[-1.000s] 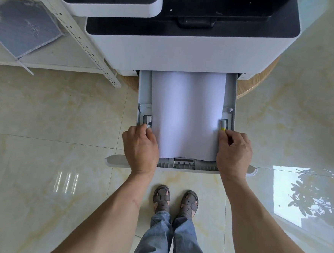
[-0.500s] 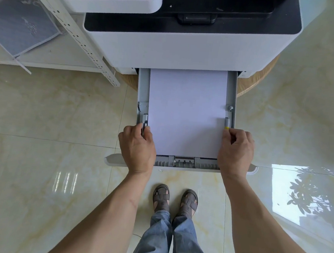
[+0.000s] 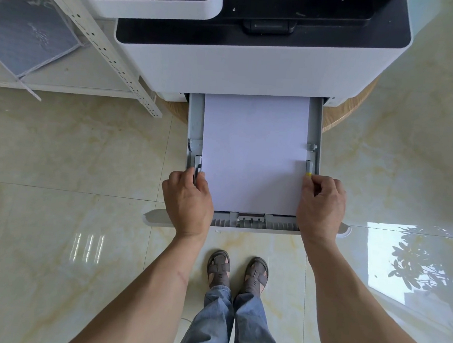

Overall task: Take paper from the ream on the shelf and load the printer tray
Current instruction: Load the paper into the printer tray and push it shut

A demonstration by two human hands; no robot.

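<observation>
A white stack of paper lies flat in the grey printer tray, which is pulled out from the white printer. My left hand is at the tray's near left, fingers curled on the left side guide. My right hand is at the near right, fingers pinched on the right side guide with its yellow tab. Both guides touch the paper's edges. The ream on the shelf is not clearly visible.
A white metal shelf upright slants at the left, with a grey-blue sheet lying on the shelf. The printer stands on a round wooden table. My sandalled feet stand on the glossy tile floor below the tray's front lip.
The paper was skewed and narrower between the guides; it now lies square. Both hands moved slightly outward with the side guides.
</observation>
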